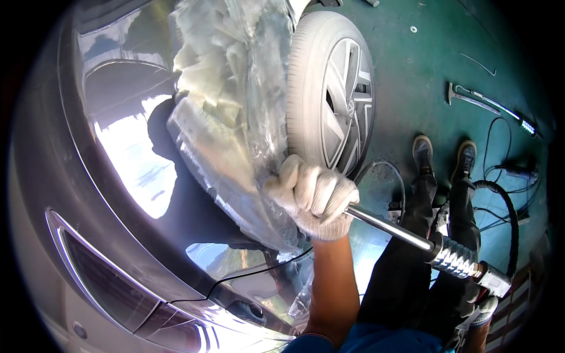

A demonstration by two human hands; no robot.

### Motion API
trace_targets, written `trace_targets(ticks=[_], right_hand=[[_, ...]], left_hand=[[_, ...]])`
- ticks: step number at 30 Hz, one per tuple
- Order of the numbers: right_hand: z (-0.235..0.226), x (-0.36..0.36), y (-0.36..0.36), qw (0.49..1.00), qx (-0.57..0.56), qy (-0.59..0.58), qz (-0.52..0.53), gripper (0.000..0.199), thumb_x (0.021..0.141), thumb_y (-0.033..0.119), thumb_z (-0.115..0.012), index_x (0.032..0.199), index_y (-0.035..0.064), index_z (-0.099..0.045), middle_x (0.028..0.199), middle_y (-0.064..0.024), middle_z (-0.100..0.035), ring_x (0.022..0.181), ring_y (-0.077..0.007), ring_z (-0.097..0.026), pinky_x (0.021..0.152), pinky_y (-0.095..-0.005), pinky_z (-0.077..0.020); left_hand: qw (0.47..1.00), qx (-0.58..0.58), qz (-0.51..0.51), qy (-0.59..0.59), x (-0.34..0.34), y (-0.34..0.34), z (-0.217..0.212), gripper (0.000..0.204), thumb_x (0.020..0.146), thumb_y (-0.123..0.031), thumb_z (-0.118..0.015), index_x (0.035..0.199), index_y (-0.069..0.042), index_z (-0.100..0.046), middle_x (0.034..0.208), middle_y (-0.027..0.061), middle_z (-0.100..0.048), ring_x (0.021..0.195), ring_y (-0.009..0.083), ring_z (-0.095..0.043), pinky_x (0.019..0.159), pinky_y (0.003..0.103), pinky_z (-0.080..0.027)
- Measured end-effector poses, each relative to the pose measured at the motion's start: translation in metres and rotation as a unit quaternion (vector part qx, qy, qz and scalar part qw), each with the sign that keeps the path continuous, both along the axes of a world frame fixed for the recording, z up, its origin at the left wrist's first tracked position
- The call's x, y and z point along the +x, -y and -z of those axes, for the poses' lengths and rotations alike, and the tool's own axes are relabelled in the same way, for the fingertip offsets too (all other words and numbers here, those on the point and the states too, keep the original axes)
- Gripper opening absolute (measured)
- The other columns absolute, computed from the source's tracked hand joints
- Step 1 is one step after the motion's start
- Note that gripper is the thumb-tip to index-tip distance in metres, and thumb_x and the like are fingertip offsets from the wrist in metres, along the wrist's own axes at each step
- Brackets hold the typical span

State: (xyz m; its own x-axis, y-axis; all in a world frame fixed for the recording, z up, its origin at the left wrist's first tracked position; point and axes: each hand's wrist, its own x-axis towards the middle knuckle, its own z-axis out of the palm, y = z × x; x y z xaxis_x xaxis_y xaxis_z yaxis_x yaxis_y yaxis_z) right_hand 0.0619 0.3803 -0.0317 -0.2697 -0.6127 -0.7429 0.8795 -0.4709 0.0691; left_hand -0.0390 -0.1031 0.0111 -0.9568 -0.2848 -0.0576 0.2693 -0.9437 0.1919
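Steadying the rod (388,227) by the panel (220,138) seems the step, fingers of the left hand (318,197) gripping it, those of the right hand (486,309) too hidden to tell; the next move likely needs firm alignment.

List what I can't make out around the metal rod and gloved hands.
All in the head view:
- Far end of the metal rod: hidden by the left hand.
- Right hand: finger placement too small to tell.
- Bodywork behind the plastic sheet: obscured by its cloudy folds.
- Rest of the car: cut off by the picture's rim.

Green floor (406,76) carries a ring (415,29), bent rod (478,63), metal tool (509,112) and, apparently, cables (487,147).
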Motion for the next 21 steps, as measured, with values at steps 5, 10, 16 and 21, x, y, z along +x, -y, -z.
trace_targets(ticks=[5,10,16,21], right_hand=[[0.01,0.019,-0.01,1.0,-0.014,0.014,0.018,0.04,0.07,0.027,-0.067,0.088,-0.008,-0.06,0.056,-0.0152,-0.055,0.043,-0.0276,-0.053,0.04,-0.0381,-0.0442],[0.013,0.004,-0.005,0.996,-0.085,-0.009,0.028,0.044,0.07,0.021,-0.068,0.098,-0.0113,-0.056,0.064,-0.0176,-0.055,0.044,-0.0284,-0.052,0.04,-0.0378,-0.0415],[0.015,0.008,-0.009,0.999,-0.01,0.027,0.042,0.05,0.069,0.017,-0.067,0.107,-0.0114,-0.053,0.072,-0.0196,-0.06,0.046,-0.0267,-0.056,0.041,-0.0358,-0.0459],[0.009,0.007,-0.008,0.997,0.053,0.032,0.042,0.048,0.067,0.019,-0.067,0.101,-0.0133,-0.056,0.07,-0.0209,-0.061,0.047,-0.0292,-0.057,0.043,-0.0382,-0.0479]], left_hand=[[0.983,-0.041,-0.052,0.17,0.002,-0.007,-0.014,0.023,0.099,-0.031,-0.054,0.088,-0.01,-0.052,0.063,-0.0003,-0.044,0.047,0.0099,-0.039,0.046,0.024,-0.044],[0.909,-0.087,-0.15,0.378,-0.006,-0.019,-0.039,0.022,0.102,-0.026,-0.05,0.104,-0.004,-0.053,0.068,0.0015,-0.047,0.05,0.0118,-0.039,0.046,0.029,-0.041],[0.856,-0.17,-0.167,0.458,-0.013,-0.016,-0.04,0.019,0.1,-0.025,-0.055,0.104,-0.007,-0.056,0.066,-0.002,-0.046,0.049,0.0083,-0.039,0.044,0.025,-0.037],[0.882,-0.141,-0.161,0.419,-0.007,-0.014,-0.039,0.019,0.1,-0.024,-0.055,0.105,-0.006,-0.056,0.067,-0.0015,-0.048,0.05,0.0085,-0.04,0.044,0.025,-0.038]])
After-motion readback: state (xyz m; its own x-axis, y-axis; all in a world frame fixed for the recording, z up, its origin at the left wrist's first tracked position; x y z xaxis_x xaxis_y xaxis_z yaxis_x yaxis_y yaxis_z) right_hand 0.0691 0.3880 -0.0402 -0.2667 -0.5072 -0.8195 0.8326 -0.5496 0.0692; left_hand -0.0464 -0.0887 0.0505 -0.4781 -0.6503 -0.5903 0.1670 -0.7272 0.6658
